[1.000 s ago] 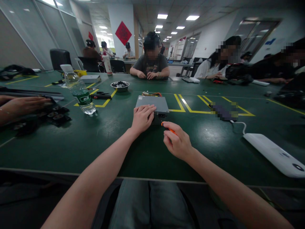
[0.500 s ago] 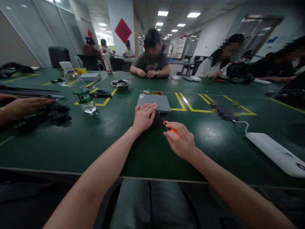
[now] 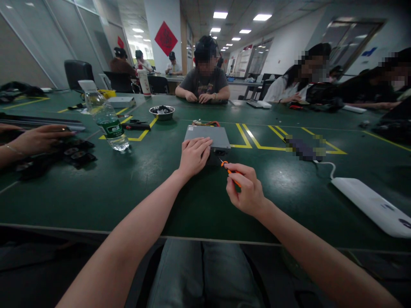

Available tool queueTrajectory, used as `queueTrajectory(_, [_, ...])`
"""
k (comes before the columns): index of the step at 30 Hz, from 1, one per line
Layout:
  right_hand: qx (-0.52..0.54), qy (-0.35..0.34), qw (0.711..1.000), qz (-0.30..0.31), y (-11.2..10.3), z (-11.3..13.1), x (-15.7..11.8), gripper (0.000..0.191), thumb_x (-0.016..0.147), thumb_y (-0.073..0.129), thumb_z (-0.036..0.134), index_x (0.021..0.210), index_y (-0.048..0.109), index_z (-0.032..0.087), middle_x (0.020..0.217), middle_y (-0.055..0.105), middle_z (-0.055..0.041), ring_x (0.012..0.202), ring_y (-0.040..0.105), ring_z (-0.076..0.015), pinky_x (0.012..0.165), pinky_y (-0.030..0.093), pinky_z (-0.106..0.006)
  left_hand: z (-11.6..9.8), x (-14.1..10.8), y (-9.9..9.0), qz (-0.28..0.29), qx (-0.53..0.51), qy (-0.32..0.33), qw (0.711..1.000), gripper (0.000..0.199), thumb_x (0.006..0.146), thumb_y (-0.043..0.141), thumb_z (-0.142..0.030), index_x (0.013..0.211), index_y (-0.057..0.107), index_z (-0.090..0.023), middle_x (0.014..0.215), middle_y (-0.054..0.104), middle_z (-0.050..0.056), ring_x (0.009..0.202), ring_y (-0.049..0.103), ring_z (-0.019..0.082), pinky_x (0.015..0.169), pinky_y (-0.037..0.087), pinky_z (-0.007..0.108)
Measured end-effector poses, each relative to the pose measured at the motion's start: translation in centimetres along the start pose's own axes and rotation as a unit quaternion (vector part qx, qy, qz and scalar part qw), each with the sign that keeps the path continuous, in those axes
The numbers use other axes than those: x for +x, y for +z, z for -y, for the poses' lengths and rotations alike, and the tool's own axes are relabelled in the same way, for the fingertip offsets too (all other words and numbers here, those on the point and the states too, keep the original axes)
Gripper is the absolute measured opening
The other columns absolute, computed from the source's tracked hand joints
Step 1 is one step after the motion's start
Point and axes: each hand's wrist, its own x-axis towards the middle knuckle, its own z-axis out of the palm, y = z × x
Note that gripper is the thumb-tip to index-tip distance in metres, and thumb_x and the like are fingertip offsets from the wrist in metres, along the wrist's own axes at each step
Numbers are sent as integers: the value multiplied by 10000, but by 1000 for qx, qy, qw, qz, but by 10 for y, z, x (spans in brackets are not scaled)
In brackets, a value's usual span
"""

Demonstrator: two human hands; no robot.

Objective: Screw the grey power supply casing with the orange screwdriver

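A grey metal power supply unit (image 3: 215, 136) lies on the green table, with a dark socket on its near side and coloured wires (image 3: 208, 123) behind it. My left hand (image 3: 195, 155) rests on its left part, fingers stretched flat over the top and thumb near the front edge. In my right hand (image 3: 245, 188) is a screwdriver (image 3: 236, 179) with an orange and black handle, pinched between thumb and fingers. Its thin shaft points up and left at the unit's near side. Whether the tip touches a screw is too small to tell.
A water bottle (image 3: 107, 122) stands left, near another person's hand (image 3: 41, 139) and black parts (image 3: 78, 156). Beyond are a metal bowl (image 3: 162, 112) and a black tool (image 3: 136, 126). A white power bank (image 3: 369, 205) with a cable lies right. A person (image 3: 205, 81) sits opposite.
My right hand has shifted slightly right, and its fingers have changed their hold on the screwdriver handle. My left hand and the power supply stay put.
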Motion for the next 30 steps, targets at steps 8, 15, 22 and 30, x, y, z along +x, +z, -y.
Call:
queueTrajectory(8, [-42,3,999,10,0,1,2,220,788,559,120,970,471,205,961,592,-78,922,579,-189,752,538,-333,1,0,1,-15,3,8,1000,310,965,354,-296,1144,604,-254,1212,628,-13,1147,518,164,973,286,367])
queueTrajectory(15, [-32,14,999,5,0,1,1,292,778,575,181,1033,433,195,1000,576,-104,932,577,-203,731,540,-337,2,0,2,-20,5,12,1000,292,960,375,-293,1138,604,-259,1201,634,-18,1137,525,164,961,286,369])
queueTrajectory(22, [-37,19,999,19,-1,-1,0,288,773,542,106,1027,430,184,965,583,-96,870,583,-176,709,534,-300,1,0,1,-13,11,13,1000,279,952,391,-268,1143,594,-262,1211,627,-16,1139,519,167,962,285,369])
queueTrajectory(30, [-87,-8,996,28,-3,0,2,214,813,577,296,974,466,208,967,563,-90,826,560,-181,652,516,-312,1,0,1,-7,13,13,1000,282,950,388,-261,1148,588,-258,1222,619,-9,1146,514,170,971,284,371])
